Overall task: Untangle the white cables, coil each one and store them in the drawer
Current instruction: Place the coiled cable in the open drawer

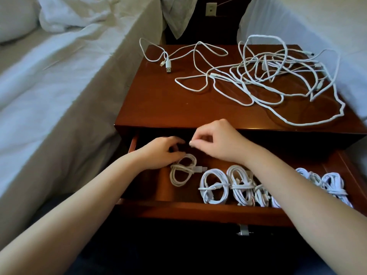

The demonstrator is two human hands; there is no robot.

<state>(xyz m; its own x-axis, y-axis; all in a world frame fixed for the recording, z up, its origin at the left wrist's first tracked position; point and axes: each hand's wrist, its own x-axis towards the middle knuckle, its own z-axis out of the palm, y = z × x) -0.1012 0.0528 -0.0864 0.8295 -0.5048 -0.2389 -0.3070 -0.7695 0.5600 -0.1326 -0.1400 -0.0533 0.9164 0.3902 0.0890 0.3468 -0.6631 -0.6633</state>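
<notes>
Head view, drawer stage of the cable task. My left hand (160,153) sits inside the open drawer (178,210), fingers curled round the upper loop of an off-white coiled cable (182,171), which lies on the drawer floor just below the fingertips. My right hand (216,143) hovers just beside the left, over the dark back of the drawer, thumb and fingertips drawn together in a pinch. I cannot tell whether they hold anything.

Done: a row of white coiled cables (213,186) runs from just right of the off-white coil along the drawer front and under my right forearm, each wrapped round its middle. I make out at least five, though the forearm hides part of the row.

Left: beyond both hands, on the nightstand surface (168,100), a single loose cable (178,52) lies already separated but uncoiled, far ahead of the left hand. A large tangle of white cables (278,76) spreads far ahead of the right hand, one loop reaching the surface's right edge. I judge the task past halfway, with the hardest knot untouched.
</notes>
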